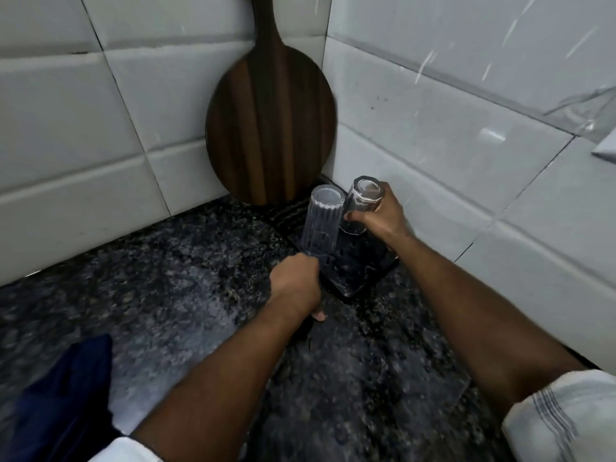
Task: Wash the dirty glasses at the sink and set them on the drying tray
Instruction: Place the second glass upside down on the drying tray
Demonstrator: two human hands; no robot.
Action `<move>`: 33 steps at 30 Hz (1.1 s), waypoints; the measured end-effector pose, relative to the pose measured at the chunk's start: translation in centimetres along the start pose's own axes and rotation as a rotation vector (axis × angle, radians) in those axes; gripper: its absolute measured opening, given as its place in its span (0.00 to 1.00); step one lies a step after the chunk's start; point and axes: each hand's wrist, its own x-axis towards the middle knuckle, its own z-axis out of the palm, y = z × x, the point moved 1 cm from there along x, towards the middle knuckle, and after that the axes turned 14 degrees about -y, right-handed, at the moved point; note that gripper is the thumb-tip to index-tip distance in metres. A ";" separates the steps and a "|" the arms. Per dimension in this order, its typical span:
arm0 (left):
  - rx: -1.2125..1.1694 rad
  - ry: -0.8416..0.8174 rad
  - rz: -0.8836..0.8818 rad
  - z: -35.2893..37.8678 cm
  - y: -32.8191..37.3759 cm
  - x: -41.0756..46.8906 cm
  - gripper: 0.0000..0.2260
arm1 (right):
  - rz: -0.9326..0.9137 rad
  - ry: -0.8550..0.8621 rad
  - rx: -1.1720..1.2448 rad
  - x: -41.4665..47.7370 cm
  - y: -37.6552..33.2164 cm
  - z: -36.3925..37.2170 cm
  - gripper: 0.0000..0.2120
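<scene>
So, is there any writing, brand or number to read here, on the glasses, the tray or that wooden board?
None: no readable text in this view.
The ribbed glass, the second glass, the dark tray, the wooden board and the white tiles bear no letters or numbers; the sleeve shows only stripes.

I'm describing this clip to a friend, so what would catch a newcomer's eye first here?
First the two hands in the middle: the left hand grips a tall ribbed glass at its lower end, and the right hand holds a shorter glass beside it, both over the black drying tray. Behind them, a round dark wooden board leans in the corner of the tiled wall.
</scene>
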 end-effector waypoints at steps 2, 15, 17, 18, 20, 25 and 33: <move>0.006 0.020 -0.002 -0.1 0.3 0.1 0.28 | 0.005 -0.026 -0.034 0.5 0.4 0.3 0.38; 0.072 0.038 -0.033 -0.1 1.1 0.7 0.14 | -0.011 -0.125 -0.089 1.6 0.1 0.1 0.37; 0.045 0.046 -0.036 0.0 1.0 0.9 0.13 | 0.011 -0.131 -0.091 1.4 0.4 0.5 0.38; 0.029 0.050 -0.030 0.1 0.9 1.0 0.13 | 0.026 -0.121 -0.085 1.4 0.6 0.7 0.39; 0.011 0.064 -0.011 0.4 0.7 1.2 0.15 | 0.068 -0.124 -0.087 1.8 1.0 0.8 0.44; -0.016 0.059 0.019 0.5 0.0 0.3 0.26 | 0.165 -0.200 -0.208 2.8 2.5 0.2 0.59; -0.052 0.096 0.048 3.5 -0.8 -4.0 0.19 | 0.012 -0.257 -0.532 -10.3 -1.5 -2.4 0.53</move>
